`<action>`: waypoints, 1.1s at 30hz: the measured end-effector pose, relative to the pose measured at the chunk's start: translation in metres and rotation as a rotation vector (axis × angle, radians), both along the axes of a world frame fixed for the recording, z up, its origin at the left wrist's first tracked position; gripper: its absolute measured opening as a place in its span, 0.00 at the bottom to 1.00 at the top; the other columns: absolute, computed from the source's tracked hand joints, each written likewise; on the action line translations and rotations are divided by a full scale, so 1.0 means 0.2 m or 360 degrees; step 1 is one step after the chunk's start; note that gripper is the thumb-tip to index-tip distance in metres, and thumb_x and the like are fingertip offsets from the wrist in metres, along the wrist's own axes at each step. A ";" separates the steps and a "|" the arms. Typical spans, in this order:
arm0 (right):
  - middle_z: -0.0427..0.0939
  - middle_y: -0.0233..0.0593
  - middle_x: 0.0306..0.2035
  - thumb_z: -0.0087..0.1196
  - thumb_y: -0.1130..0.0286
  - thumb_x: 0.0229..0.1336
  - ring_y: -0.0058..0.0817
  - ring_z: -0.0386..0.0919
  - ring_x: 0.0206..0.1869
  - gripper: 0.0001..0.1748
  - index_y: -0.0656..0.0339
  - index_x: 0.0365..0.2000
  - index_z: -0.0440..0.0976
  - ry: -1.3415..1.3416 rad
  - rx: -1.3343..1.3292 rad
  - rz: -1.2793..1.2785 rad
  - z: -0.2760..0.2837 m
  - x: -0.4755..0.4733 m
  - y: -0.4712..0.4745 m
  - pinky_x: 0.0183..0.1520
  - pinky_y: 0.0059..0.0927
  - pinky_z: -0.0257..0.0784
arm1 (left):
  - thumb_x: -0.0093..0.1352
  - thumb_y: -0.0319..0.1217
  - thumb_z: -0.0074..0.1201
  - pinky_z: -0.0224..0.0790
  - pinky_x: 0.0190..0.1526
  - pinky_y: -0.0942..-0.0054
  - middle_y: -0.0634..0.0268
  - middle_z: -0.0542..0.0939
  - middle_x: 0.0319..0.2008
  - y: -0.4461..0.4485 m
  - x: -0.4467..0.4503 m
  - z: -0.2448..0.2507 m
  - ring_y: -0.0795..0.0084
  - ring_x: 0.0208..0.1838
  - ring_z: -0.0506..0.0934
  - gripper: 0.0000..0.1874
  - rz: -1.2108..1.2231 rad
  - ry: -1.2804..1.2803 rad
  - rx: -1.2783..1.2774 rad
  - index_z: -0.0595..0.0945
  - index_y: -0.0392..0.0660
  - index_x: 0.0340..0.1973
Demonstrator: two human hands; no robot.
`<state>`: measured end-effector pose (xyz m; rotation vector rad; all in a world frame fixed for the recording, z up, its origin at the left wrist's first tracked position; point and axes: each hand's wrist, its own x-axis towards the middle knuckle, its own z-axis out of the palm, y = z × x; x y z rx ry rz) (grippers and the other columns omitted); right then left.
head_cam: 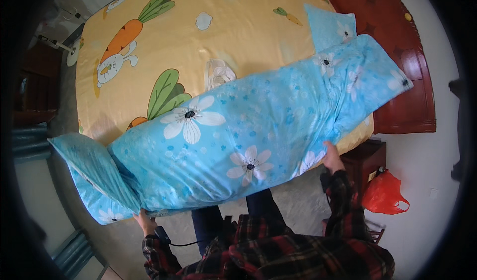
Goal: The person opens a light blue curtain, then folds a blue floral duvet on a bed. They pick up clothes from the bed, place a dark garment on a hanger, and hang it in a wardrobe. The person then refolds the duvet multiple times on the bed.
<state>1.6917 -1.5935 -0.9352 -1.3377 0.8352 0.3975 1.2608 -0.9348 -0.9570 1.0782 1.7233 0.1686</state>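
Note:
A long bundle of light blue bedding [268, 131] with large white flowers lies diagonally across the near side of a bed. My left hand [146, 222] grips its lower edge near the left end, where a flap of the fabric stands folded up; the fingertips are partly hidden by cloth. At the lower right edge, my right hand [332, 157] holds the same bedding, its fingers partly under the fabric. A matching blue corner [329, 28] sticks out beyond the bundle at the upper right. Beneath lies a yellow sheet [242, 23] printed with carrots and rabbits.
A crumpled white item [220, 73] lies on the sheet behind the bundle. The red wooden headboard [402, 93] stands at the right, with a dark red nightstand [367, 157] and a red plastic bag [385, 193] beside it. A white fan-like stand [72, 52] is at the far left.

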 end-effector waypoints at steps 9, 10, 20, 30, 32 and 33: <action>0.68 0.46 0.57 0.51 0.50 0.60 0.42 0.68 0.58 0.35 0.62 0.60 0.60 -0.0792 -0.1556 0.1453 -0.01 0.44 -0.42 0.58 0.46 0.68 | 0.55 0.43 0.66 0.46 0.69 0.58 0.40 0.54 0.67 0.11 0.42 0.07 0.46 0.69 0.54 0.52 -0.0792 0.0501 0.1422 0.53 0.33 0.67; 0.68 0.46 0.58 0.49 0.50 0.62 0.42 0.68 0.58 0.34 0.63 0.60 0.60 -0.0473 -0.0524 0.0923 -0.01 0.47 -0.45 0.59 0.45 0.67 | 0.55 0.41 0.65 0.46 0.69 0.57 0.39 0.55 0.67 0.12 0.47 0.08 0.45 0.69 0.54 0.51 -0.0961 0.0733 0.1496 0.54 0.34 0.67; 0.63 0.40 0.62 0.42 0.51 0.66 0.40 0.64 0.60 0.32 0.62 0.62 0.58 -0.0152 -0.0162 -0.0216 0.17 0.36 -0.55 0.62 0.41 0.61 | 0.60 0.38 0.57 0.66 0.53 0.55 0.40 0.74 0.51 0.20 0.53 0.04 0.41 0.53 0.73 0.32 -0.0969 0.0941 0.0943 0.66 0.40 0.57; 0.71 0.40 0.55 0.42 0.51 0.66 0.38 0.71 0.53 0.30 0.65 0.57 0.63 -0.0467 -0.0683 0.0329 0.45 0.46 -0.52 0.56 0.37 0.68 | 0.70 0.33 0.44 0.65 0.57 0.58 0.47 0.73 0.54 0.69 0.14 0.39 0.51 0.57 0.71 0.22 -0.1430 0.0328 0.1826 0.68 0.39 0.58; 0.70 0.41 0.55 0.43 0.54 0.67 0.38 0.71 0.53 0.27 0.62 0.58 0.64 -0.0377 -0.0579 0.0246 0.45 0.41 -0.51 0.57 0.38 0.67 | 0.72 0.41 0.39 0.62 0.61 0.55 0.50 0.70 0.58 0.53 -0.12 0.44 0.54 0.60 0.70 0.27 0.0041 -0.1368 0.0373 0.64 0.38 0.62; 0.70 0.42 0.55 0.43 0.55 0.68 0.38 0.70 0.53 0.26 0.62 0.58 0.64 -0.0162 -0.0409 -0.0152 0.45 0.39 -0.52 0.57 0.38 0.67 | 0.73 0.46 0.36 0.61 0.63 0.54 0.52 0.69 0.60 0.39 -0.23 0.40 0.55 0.62 0.69 0.30 0.0487 -0.1422 0.0163 0.62 0.37 0.63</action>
